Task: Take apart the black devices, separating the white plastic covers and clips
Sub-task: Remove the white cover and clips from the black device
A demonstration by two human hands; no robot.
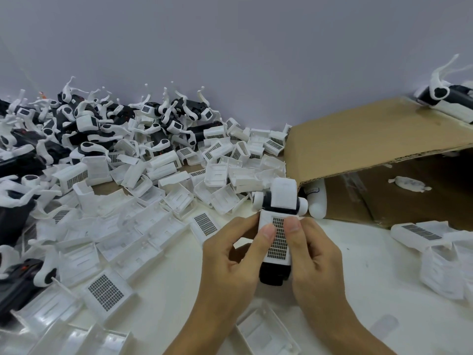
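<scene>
You are partway into stripping one black device [275, 274], held just above the table [371, 283] in front of the cardboard box [363, 139] — its white cover [277, 238] with the grid label is not off yet. Both thumbs press side by side on that cover, your left hand [230, 254] and right hand [314, 254] curled round the body from either side. Next, I judge, you need a firm push to slide the cover free — then the clip [280, 198] at the far end.
</scene>
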